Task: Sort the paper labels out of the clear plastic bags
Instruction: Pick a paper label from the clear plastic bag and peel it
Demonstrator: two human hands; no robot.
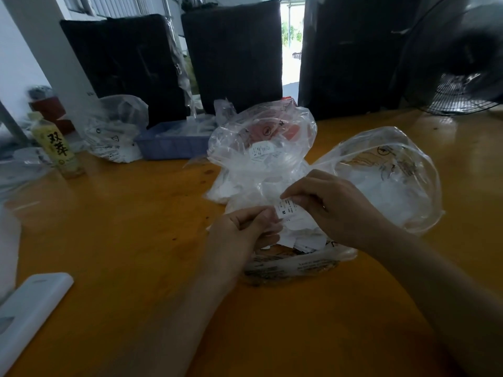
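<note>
Three clear plastic bags lie on the orange table. One bag (pixel 261 148) bulges behind my hands, a second bag (pixel 394 170) puffs up to the right, and a flatter printed bag (pixel 299 265) lies under my hands with several white paper labels (pixel 302 235) spilling on it. My right hand (pixel 332 202) pinches a white label (pixel 285 210) marked "M" at its top edge. My left hand (pixel 245 229) pinches the same label's left side with thumb and fingers.
A blue tray (pixel 174 145) of labels sits behind, beside another filled bag (pixel 114 129). A yellow drink bottle (pixel 54 148) stands at left. A white flat device (pixel 30 308) lies near the front-left edge. Black bundles (pixel 234 55) and a fan (pixel 462 85) line the back.
</note>
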